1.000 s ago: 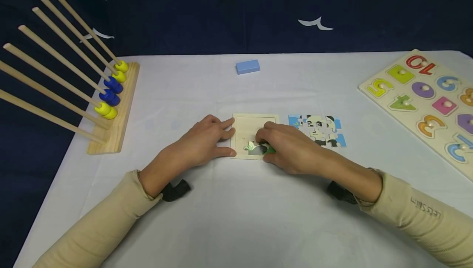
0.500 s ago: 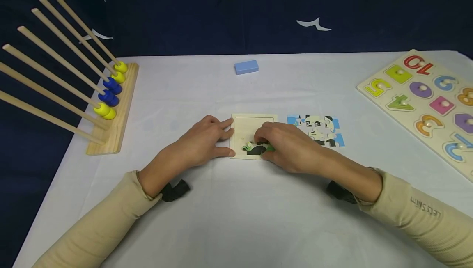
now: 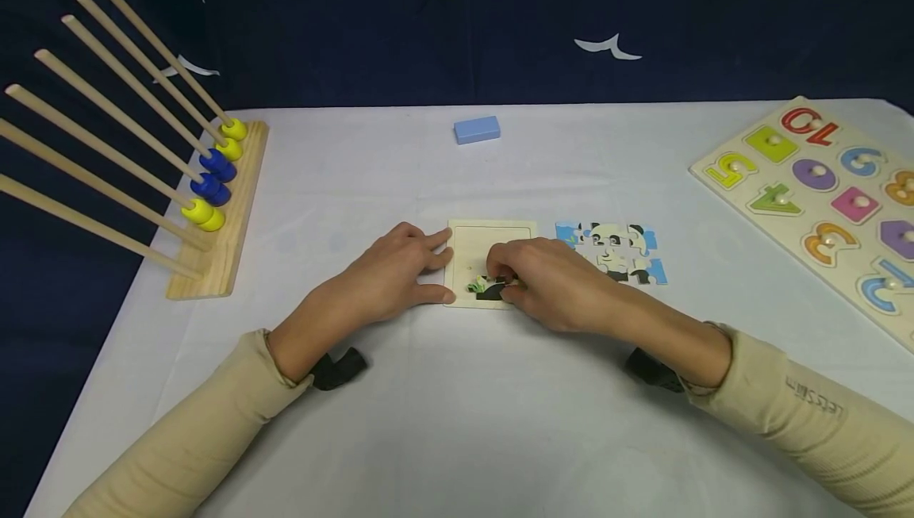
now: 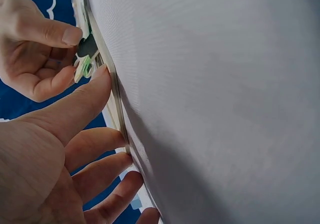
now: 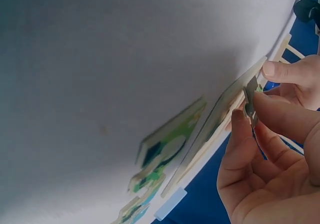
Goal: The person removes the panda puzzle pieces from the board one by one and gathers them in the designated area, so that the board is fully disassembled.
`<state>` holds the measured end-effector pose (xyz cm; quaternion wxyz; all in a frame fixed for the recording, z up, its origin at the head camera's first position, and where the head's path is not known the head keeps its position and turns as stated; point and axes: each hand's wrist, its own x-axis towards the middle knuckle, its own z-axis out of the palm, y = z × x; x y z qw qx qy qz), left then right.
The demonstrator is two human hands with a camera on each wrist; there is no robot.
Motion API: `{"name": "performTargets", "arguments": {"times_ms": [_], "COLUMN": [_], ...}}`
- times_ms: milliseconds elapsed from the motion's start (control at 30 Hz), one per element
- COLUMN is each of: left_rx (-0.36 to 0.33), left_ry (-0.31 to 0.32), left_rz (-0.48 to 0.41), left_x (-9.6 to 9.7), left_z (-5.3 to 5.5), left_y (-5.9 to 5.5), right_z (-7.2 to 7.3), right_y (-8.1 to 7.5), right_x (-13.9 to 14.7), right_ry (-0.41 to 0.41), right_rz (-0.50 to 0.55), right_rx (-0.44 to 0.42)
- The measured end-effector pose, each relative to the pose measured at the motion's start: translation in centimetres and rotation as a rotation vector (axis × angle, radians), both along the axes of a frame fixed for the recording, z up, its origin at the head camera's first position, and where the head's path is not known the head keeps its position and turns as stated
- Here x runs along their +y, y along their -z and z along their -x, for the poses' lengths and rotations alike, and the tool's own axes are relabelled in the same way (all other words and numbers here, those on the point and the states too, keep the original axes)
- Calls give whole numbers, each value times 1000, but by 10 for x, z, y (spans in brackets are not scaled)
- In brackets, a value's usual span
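A small square wooden puzzle tray (image 3: 471, 247) lies on the white cloth in the middle of the head view. At its left edge, my left hand (image 3: 396, 272) steadies it, thumb near the lower left corner and fingers spread along the rim. My right hand (image 3: 553, 280) is over the tray's lower right part, pinching a black, white and green puzzle piece (image 3: 489, 289) between thumb and fingers. In the right wrist view the puzzle piece (image 5: 251, 97) stands tilted, edge-on to the camera. The right hand hides the tray's right side.
Just right of the tray lie several joined panda puzzle pieces (image 3: 614, 240). A blue block (image 3: 477, 130) sits farther back. On the left stands a wooden peg rack (image 3: 243, 209) with yellow and blue beads; a number-and-shape board (image 3: 807, 173) lies at the right.
My right hand has shifted slightly left over the tray, covering the green bit that showed beside its fingers. The puzzle piece's tilt has changed. My left hand stays put.
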<state>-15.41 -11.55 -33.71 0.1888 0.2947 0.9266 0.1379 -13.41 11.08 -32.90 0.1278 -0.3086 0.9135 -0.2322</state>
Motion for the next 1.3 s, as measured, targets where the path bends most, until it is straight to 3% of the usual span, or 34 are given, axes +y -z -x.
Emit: {"name": "performTargets", "arguments": {"times_ms": [300, 733, 1300], "left_rx": [1, 10, 3], "left_ry": [2, 8, 2], "left_rz": [-8, -15, -7], "left_x": [0, 0, 1], "left_z": [-1, -2, -1], "left_y": [-1, -1, -1], "right_z": [2, 4, -7], "right_y": [1, -8, -10], "right_x": [3, 23, 56], "right_ry": [2, 107, 69], "right_rz": [61, 282, 397], "right_rx": [-31, -291, -388]}}
